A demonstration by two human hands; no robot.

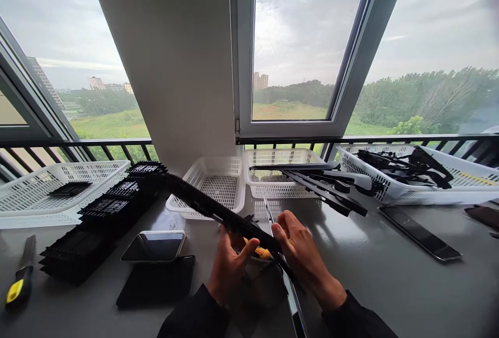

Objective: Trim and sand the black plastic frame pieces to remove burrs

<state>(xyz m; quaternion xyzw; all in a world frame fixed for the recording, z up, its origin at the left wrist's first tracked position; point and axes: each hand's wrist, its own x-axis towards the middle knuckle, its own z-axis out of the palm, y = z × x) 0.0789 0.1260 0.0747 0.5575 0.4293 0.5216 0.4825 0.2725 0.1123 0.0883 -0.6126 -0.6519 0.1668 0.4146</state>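
Both hands are closed around a long black plastic part [218, 208], held slanting above the grey table, its far end up at the left. My left hand [232, 260] grips it from below, thumb pointing to the right. My right hand [302, 252] has its fingers curled at the part's near end. A narrow shiny silver strip [292, 301] runs beneath the part and past my right fingers; whether a hand holds it too, I cannot tell. Beneath the black part an orange object [260, 250] shows beside my left thumb, mostly hidden.
White baskets [175, 207] line the window side; the right one holds black parts [405, 164]. Long black strips [323, 187] lie across another. Stacked black grid-like pieces [105, 208], a phone [156, 247] on a black slab [156, 288], a yellow-black knife [21, 275] and another phone [419, 231] lie around.
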